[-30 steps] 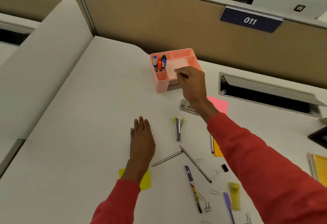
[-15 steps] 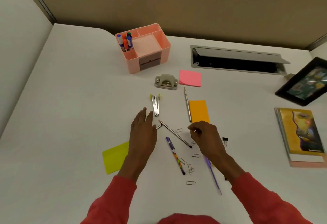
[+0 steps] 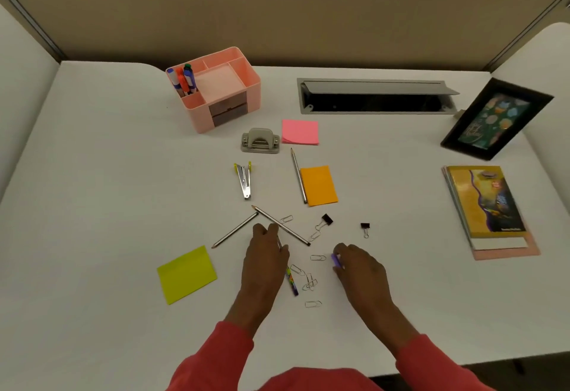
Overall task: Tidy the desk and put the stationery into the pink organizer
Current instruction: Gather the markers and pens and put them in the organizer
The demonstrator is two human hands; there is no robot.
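Head view: right hand (image 3: 359, 267), back from the pink organizer (image 3: 222, 94) at the back of the desk (image 3: 108, 205), now pinches the purple pen (image 3: 336, 261), likely next in; left hand (image 3: 265, 258) stays flat, empty

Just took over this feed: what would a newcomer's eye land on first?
Two red-sleeved hands low centre: the left hand touches a pencil, the right hand pinches a purple pen among scattered paper clips. Behind them, the pink organizer holds markers, with bright sticky pads dotted between.
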